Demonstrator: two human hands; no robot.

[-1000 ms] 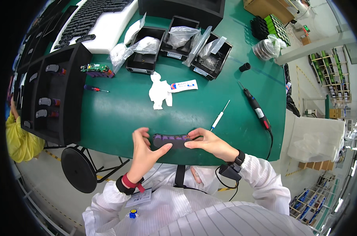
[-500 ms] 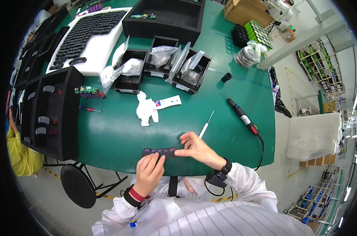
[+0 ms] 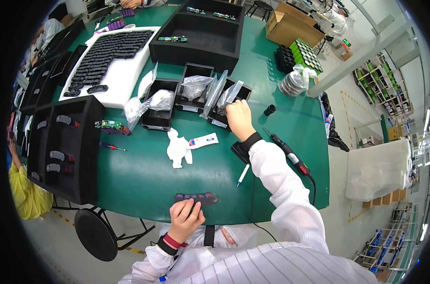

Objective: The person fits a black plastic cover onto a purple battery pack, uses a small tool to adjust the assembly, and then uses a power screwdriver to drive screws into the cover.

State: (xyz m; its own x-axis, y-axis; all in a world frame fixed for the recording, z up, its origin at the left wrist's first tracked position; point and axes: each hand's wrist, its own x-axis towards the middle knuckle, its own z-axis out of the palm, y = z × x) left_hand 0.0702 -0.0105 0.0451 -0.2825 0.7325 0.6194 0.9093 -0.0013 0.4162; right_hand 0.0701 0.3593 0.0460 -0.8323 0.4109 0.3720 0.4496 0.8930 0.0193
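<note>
Bright, even white light covers the table (image 3: 144, 177), leaving a soft pale sheen on its green top. Right of the table, lamps (image 3: 424, 231) blow out into white streaks and racks (image 3: 384, 86) lean with fisheye distortion. The table's edges bow; black vignetting surrounds everything.

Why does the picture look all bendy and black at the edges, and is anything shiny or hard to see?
Head view: the fisheye lens bows the near edge of the green table and leaves dark corners; head view again: the plastic bag in the middle black bin shines pale, while the dark curved piece at the left hand shows little fine detail.
</note>
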